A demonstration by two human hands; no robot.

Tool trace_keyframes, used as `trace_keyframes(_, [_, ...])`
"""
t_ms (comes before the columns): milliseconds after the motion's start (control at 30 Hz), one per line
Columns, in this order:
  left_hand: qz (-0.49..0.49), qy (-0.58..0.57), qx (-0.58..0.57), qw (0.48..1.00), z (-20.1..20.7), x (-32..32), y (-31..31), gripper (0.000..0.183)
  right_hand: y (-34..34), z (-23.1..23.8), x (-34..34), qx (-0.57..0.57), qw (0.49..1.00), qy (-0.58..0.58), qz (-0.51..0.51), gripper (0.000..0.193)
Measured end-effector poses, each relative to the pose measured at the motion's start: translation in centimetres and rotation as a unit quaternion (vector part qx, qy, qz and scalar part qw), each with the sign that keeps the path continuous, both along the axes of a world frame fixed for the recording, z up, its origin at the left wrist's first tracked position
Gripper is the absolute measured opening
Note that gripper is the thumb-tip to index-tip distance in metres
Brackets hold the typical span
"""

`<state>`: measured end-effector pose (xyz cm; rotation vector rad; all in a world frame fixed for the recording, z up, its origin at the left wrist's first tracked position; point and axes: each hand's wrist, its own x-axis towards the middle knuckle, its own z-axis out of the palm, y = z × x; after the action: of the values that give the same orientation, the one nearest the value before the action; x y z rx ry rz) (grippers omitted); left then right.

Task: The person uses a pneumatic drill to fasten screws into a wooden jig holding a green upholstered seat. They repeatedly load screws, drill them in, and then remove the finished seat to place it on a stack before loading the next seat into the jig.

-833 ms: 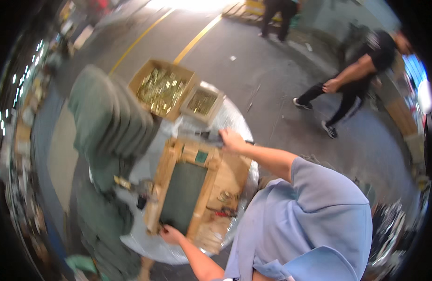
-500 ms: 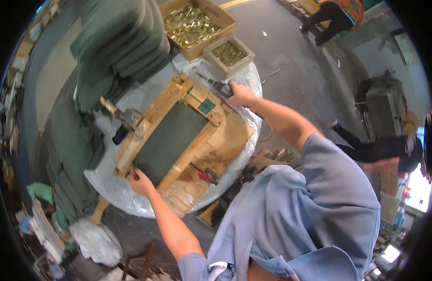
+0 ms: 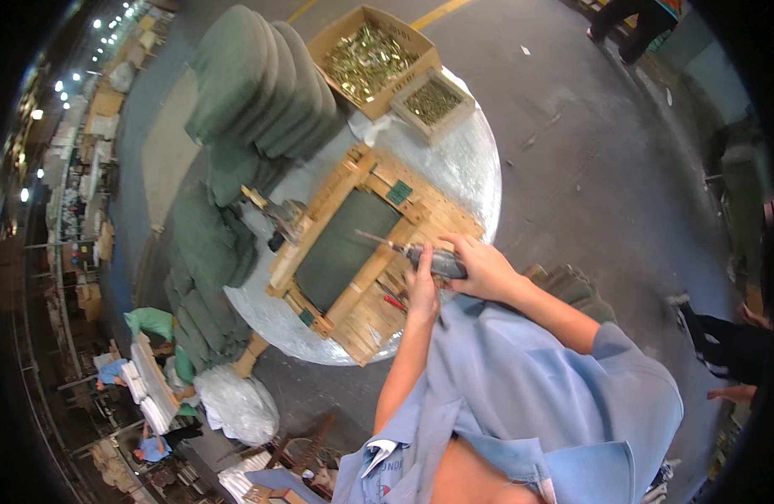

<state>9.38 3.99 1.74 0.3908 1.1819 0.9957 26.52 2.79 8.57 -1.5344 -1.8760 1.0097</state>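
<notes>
Gripping right hand (image 3: 485,267): fingers closed around the rear of the electric screwdriver (image 3: 444,262), hiding part of its dark body.
Left hand (image 3: 422,290): closed on the front; some fingertips are hidden.
Electric screwdriver: right of the wooden frame (image 3: 320,220), thin bit pointing toward it.
Wooden frame: pale, straight bars around a dark green panel (image 3: 341,248).
Cardboard box (image 3: 408,82): beyond the frame; shiny metal pieces (image 3: 366,59), single shapes unclear.
</notes>
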Motion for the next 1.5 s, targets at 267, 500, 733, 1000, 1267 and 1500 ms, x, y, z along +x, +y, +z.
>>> trace_keyframes(267, [0.060, -0.052, -0.033, 0.996, 1.0, 0.1, 4.6, 0.032, -1.3, -0.2, 2.4, -0.074, 0.949, 0.300, -0.068, 0.056])
trace_keyframes(500, [0.017, -0.216, 0.045, 0.975, 7.1, 4.5, 8.8, 0.042, 2.9, -1.6, 0.4, -0.047, 0.836, 0.516, -0.181, 0.020])
trace_keyframes(733, [0.012, -0.231, 0.020, 0.973, 7.9, 3.5, 8.1, 0.054, 8.1, -0.4, -2.4, -0.008, 0.768, 0.623, -0.148, 0.095])
trace_keyframes(1000, [-0.264, -0.035, 0.004, 0.964, 5.9, -5.1, 6.8, 0.068, 13.1, -2.6, -1.6, -0.053, 0.748, 0.593, -0.292, 0.052])
trace_keyframes(1267, [0.039, -0.077, -0.082, 0.993, -1.6, -13.4, -2.7, 0.058, 25.1, -5.1, 3.2, 0.191, 0.679, 0.532, -0.468, 0.052])
trace_keyframes(1500, [0.140, -0.133, -0.101, 0.976, -2.7, -12.9, -3.3, 0.053, 30.0, -11.2, 4.4, 0.212, 0.731, 0.419, -0.495, 0.051])
